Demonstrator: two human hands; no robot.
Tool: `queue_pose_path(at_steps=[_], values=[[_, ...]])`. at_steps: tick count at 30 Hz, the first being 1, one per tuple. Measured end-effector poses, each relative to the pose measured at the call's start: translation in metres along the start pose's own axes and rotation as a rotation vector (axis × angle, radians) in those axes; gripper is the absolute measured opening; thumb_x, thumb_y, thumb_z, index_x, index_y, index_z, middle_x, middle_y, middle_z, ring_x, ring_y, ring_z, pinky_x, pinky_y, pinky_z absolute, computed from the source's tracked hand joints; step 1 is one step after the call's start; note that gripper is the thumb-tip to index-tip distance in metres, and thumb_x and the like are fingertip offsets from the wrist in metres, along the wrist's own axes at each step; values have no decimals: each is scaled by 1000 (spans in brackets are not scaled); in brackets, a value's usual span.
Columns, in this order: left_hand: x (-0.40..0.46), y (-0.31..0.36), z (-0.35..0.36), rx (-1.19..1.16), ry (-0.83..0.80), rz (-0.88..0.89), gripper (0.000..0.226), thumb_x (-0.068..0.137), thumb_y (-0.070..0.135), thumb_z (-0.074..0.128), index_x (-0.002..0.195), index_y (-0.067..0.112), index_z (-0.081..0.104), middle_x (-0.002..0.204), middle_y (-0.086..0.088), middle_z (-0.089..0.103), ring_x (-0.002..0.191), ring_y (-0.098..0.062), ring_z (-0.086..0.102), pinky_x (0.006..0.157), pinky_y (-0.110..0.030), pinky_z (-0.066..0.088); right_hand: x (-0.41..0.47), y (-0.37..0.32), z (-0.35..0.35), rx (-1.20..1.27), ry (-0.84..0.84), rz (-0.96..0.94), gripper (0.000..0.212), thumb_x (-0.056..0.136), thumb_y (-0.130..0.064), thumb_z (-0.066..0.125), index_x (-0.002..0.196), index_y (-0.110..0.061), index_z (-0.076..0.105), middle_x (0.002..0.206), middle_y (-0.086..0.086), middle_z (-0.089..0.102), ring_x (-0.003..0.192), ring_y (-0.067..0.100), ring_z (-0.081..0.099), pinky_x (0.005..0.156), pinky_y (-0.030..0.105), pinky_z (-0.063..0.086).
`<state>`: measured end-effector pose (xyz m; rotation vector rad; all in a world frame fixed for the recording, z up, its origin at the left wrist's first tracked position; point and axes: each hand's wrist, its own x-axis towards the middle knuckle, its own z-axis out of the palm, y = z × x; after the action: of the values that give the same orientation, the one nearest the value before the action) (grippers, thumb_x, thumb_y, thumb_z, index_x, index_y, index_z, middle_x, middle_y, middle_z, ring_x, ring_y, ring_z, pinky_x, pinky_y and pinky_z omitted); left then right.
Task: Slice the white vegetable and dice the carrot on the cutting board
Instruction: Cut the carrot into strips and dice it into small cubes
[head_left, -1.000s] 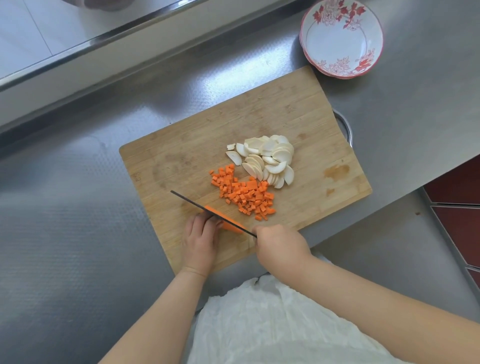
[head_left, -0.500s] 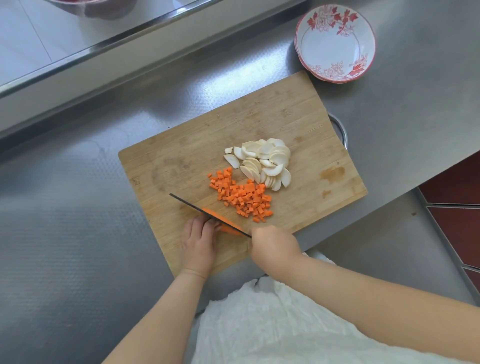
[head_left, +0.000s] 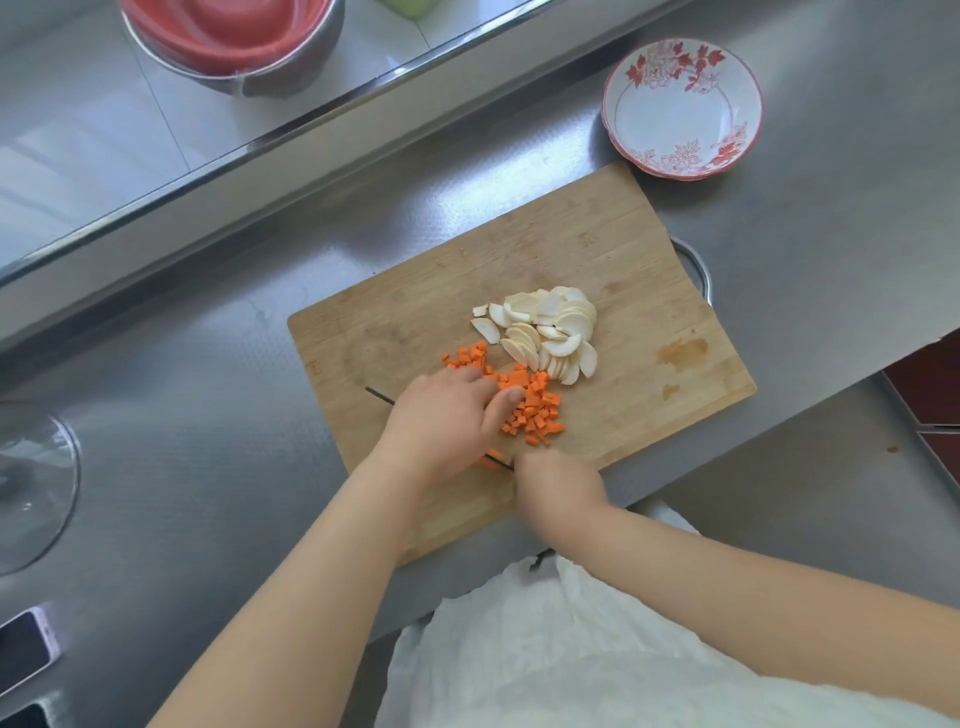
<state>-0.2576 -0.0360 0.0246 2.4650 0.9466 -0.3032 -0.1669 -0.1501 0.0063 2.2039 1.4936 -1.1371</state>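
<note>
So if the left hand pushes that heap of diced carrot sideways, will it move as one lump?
Probably not. The carrot dice are many small loose cubes, so they would likely scatter and tumble rather than slide together. Being small, they look light; the left hand already touching them should shift them easily. Strays may roll into the white slices just beyond.

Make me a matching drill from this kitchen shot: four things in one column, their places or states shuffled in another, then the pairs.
1. white slices
2. carrot dice
3. floral bowl
4. knife

A. empty, on the counter beyond the board
B. held by the right hand
C. under the left hand's fingers
D. fanned pile mid-board

Pairs: 1-D, 2-C, 3-A, 4-B
</note>
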Motion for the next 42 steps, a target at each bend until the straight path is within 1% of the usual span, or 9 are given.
queue_pose_path(at_steps=[2, 4, 8, 15, 18, 22, 24, 30, 42], values=[[23, 13, -3, 125, -485, -164, 76, 94, 64, 3, 68, 14, 54, 72, -1, 55, 71, -21, 55, 68, -34, 45, -3, 0, 2, -6, 11, -4, 25, 93, -2, 43, 107, -10, 62, 106, 10, 65, 98, 30, 63, 66, 31, 41], [36, 21, -1, 184, -719, -207, 81, 94, 65, 3, 83, 10, 61, 80, -7, 58, 77, -24, 54, 77, -37, 43, -4, 2, 4, 6, 24, -4, 25, 93, -4, 42, 109, -11, 61, 107, 10, 65, 98, 31, 63, 65, 31, 40], [43, 25, 13, 241, -851, -179, 74, 96, 60, 3, 148, 16, 32, 125, -20, 54, 110, -34, 52, 92, -42, 39, -5, 9, 5, 38, 43, 17, 24, 95, -10, 43, 112, -15, 60, 104, 7, 64, 95, 29, 62, 61, 30, 36], [40, 43, -2, 165, -908, -292, 85, 94, 65, 3, 144, 6, 37, 134, -18, 50, 126, -35, 44, 105, -44, 30, -15, 12, 6, 70, 139, -44, 23, 96, -16, 42, 111, -20, 60, 96, 5, 65, 88, 29, 62, 49, 28, 28], [39, 33, -10, 167, -532, -131, 63, 99, 55, 15, 125, 17, 56, 91, -6, 59, 83, -24, 54, 75, -36, 43, -18, 12, 6, 88, 137, -59, 23, 96, -16, 42, 109, -19, 61, 88, 6, 64, 83, 31, 61, 56, 29, 34], [-1, 12, -15, -199, 691, 58, 31, 101, 28, 43, 85, 7, 60, 87, 0, 57, 84, -14, 51, 72, -21, 36, -18, 17, 6, 128, 110, -62, 21, 98, -23, 42, 106, -20, 62, 89, 5, 65, 83, 28, 62, 58, 30, 38], [-29, -5, 6, -349, 962, 3, 32, 101, 23, 43, 84, 1, 59, 87, -2, 51, 83, -10, 46, 73, -18, 37, -15, 19, 5, 138, 111, -49, 20, 98, -24, 42, 103, -19, 61, 89, 4, 64, 82, 28, 62, 58, 30, 39], [-67, -53, 113, -253, 729, -32, 25, 99, 24, 50, 94, 5, 66, 97, -7, 58, 88, -24, 55, 80, -26, 44, -10, 15, 6, 95, 124, -83, 21, 98, -25, 42, 109, -23, 60, 90, 3, 65, 81, 28, 63, 56, 30, 38], [-54, -53, 141, -163, 719, -90, 45, 103, 30, 38, 82, 0, 64, 83, -16, 61, 83, -27, 47, 74, -33, 41, -18, 9, 8, -5, 36, -75, 22, 94, -9, 43, 108, -18, 57, 93, 6, 65, 68, 25, 46, 56, 29, 34]])
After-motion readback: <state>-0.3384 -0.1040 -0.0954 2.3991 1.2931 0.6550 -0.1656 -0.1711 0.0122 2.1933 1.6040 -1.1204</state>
